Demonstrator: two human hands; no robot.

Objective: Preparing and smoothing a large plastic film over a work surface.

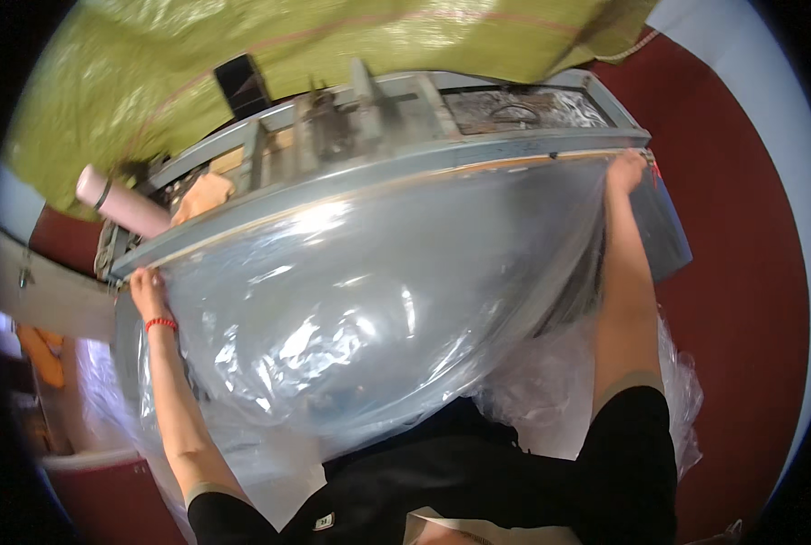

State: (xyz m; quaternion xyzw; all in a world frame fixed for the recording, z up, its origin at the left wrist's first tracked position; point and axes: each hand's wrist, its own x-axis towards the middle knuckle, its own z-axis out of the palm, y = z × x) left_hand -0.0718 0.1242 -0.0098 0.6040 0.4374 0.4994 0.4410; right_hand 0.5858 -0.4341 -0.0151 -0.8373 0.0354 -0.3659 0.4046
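Note:
A wide sheet of clear plastic film (360, 272) hangs between my arms, its upper edge stretched along the front of a grey metal frame machine (378, 168). At the frame's left end my left hand (147, 283), with a red bead bracelet (160, 323) on the wrist, is closed on one corner of the film. My right hand (625, 171) grips the other corner at the frame's right end. Both arms are spread wide. The film sags in shiny folds toward my body, and its lower part bunches below my right arm.
On the machine's left end lie a pink bottle (128, 204) and an orange cloth (204, 197). A dark flat object (241, 86) leans at the back, before a yellow-green woven sheet (333, 36). More crumpled film (551, 386) hangs lower right, over a dark red floor (732, 272).

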